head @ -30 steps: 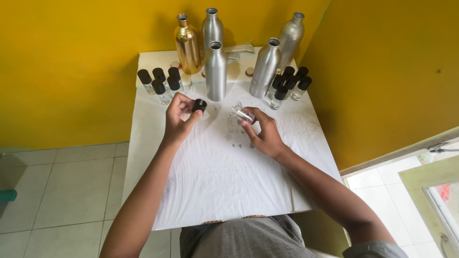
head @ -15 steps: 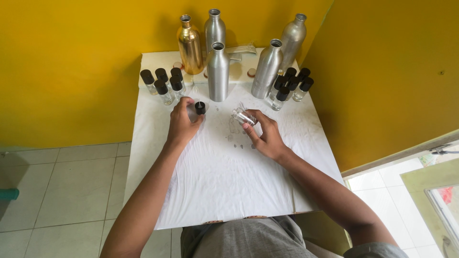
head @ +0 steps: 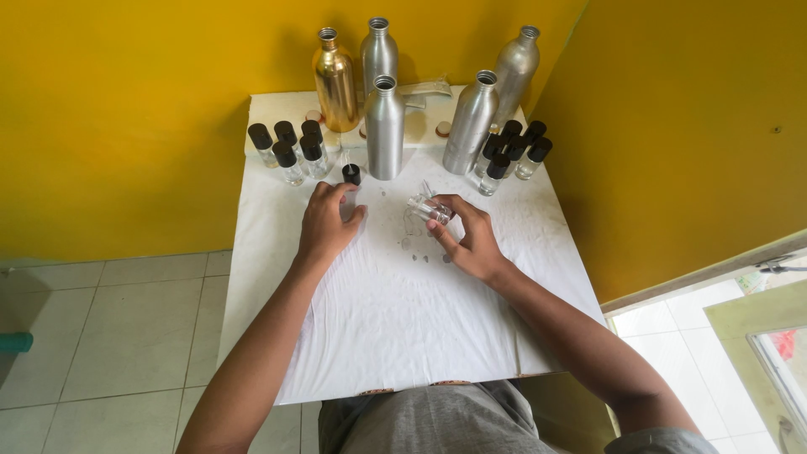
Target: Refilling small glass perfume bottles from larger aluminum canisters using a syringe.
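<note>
Resting palm-down on the white table cover (head: 395,336), the left hand (head: 329,225) has come down since one second ago, when it was raised with a black cap pinched between its fingers. Its fingers are now loosely curled around a small black-capped vial (head: 350,178) that stands upright on the cover, fingertips touching the vial's lower part; half a second ago the hand was just arriving at this spot.

The right hand (head: 467,240) keeps its place, near the middle of the table. It holds a small clear glass vial (head: 427,209), uncapped and tilted on its side, pinched between thumb and fingers just above the cover. Small dark spots mark the cover directly below this vial.

Behind the hands stand five tall metal bottles: a gold bottle (head: 334,80) and four silver bottles (head: 384,126), all with open necks. A group of capped vials (head: 290,150) stands at the left rear, just beside the vial under the left hand; a second group of capped vials (head: 511,151) stands at the right rear. Yellow walls (head: 126,109) enclose the table on two sides. The bottles and both groups are unchanged from the earlier views.
</note>
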